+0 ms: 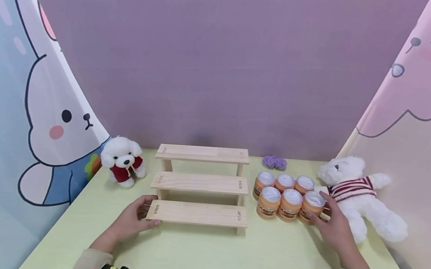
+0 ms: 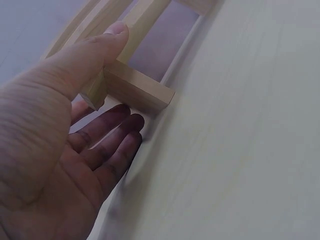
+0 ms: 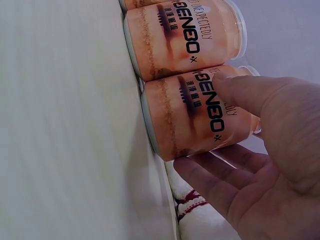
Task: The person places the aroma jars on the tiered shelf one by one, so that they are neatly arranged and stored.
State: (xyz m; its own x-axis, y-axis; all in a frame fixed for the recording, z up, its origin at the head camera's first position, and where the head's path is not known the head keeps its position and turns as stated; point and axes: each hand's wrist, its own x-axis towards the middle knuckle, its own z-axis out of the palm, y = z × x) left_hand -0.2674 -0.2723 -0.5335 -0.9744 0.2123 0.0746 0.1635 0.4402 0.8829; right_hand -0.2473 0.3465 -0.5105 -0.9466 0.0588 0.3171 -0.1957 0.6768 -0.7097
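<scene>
A three-step wooden display stand stands in the middle of the table. My left hand holds the left end of its lowest step, thumb at the front edge and fingers round behind. In the left wrist view the thumb lies against the wood, and the fingers curve near the stand's leg. Right of the stand, orange cans with silvery lids form two rows of three. My right hand grips the front-right can, thumb on its printed side and fingers around the far side.
A white plush dog in red sits left of the stand. A white teddy bear in a striped top lies right of the cans, close to my right hand. Purple yarn lies behind the cans, before the purple backdrop.
</scene>
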